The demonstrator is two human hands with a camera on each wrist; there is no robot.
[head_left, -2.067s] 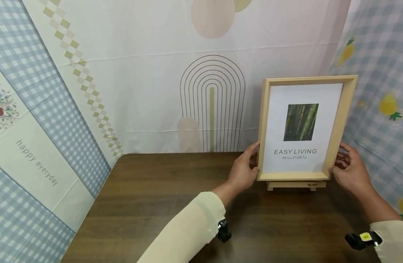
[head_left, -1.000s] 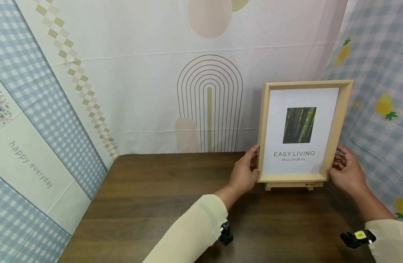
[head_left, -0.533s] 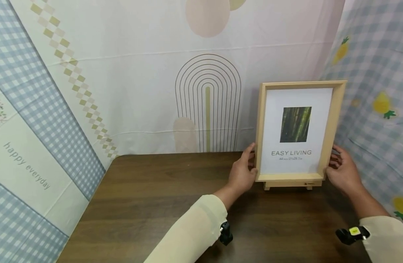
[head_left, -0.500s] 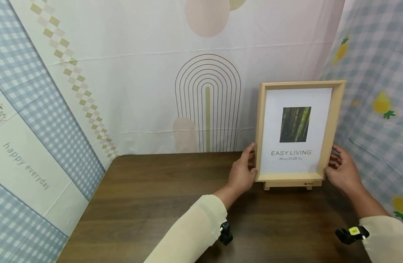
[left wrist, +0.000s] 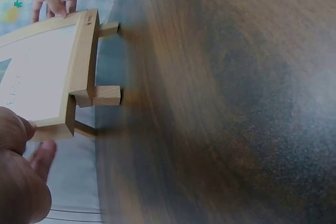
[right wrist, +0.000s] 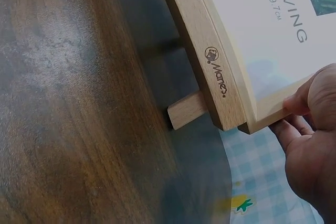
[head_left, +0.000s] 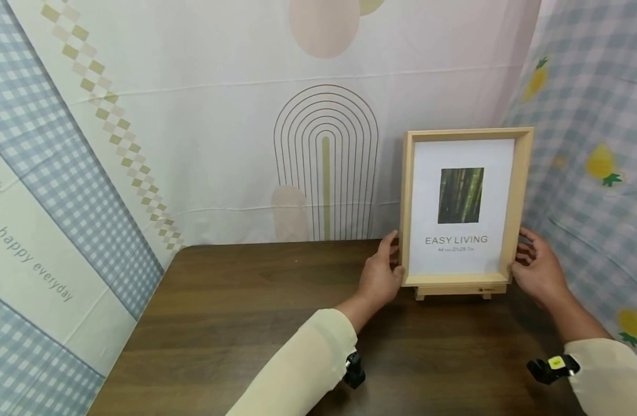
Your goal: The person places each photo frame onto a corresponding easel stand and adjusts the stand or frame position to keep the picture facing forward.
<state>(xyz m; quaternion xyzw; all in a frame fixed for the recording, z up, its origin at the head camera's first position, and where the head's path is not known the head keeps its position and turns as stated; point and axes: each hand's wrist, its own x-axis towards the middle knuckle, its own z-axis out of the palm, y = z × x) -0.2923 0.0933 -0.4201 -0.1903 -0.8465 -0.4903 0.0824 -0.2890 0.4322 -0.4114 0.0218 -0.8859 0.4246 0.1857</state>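
A light wooden picture frame (head_left: 407, 196) stands upright on a small wooden easel (head_left: 461, 290) at the right of the table. Its white insert shows a bamboo photo and the words "EASY LIVING". My left hand (head_left: 379, 277) grips the frame's lower left side, thumb at the front and fingers reaching behind. At the lower right side my right hand (head_left: 541, 271) holds it the same way. The right wrist view shows the easel's ledge (right wrist: 212, 72) with a printed logo under the frame's bottom edge. In the left wrist view the easel's short feet (left wrist: 107, 95) meet the tabletop.
The dark wood table (head_left: 235, 312) runs up to a pale patterned cloth (head_left: 235, 162) at the back. A blue checked cloth with pineapples (head_left: 584, 219) hangs close on the right, near my right hand. Another checked cloth (head_left: 74, 167) borders the left side.
The frame, leaning slightly right before, has become more upright and turned to face more squarely forward. Both hands keep their hold, the right one shifting a little left; the head view also shifts slightly.
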